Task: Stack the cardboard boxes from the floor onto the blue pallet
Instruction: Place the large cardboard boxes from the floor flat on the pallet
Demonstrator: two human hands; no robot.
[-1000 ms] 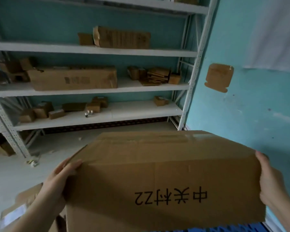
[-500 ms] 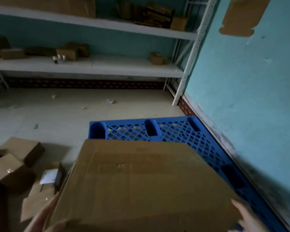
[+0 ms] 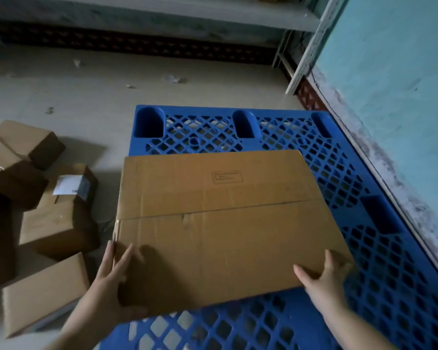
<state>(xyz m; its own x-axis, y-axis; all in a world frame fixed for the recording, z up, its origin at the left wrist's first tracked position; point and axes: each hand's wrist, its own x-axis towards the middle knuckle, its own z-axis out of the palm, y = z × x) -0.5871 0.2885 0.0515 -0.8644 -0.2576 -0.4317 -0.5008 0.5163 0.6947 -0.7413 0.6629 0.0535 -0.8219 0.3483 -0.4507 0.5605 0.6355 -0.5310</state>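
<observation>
While over the blue pallet [image 3: 379, 248], large cardboard box [image 3: 220, 223] held at both near corners: left hand [image 3: 111, 279] at 7 o'clock, thumb on top, fingers curled round the left edge; right hand [image 3: 324, 279] at 5 o'clock, gripping likewise. Smaller boxes [image 3: 56, 223] heaped on floor [image 3: 86, 97] at 9 o'clock. Shelving upright [image 3: 306, 46] at 1 o'clock.

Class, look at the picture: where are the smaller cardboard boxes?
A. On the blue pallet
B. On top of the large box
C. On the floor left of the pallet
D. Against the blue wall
C: the smaller boxes lie on the floor left of the blue pallet.
</observation>
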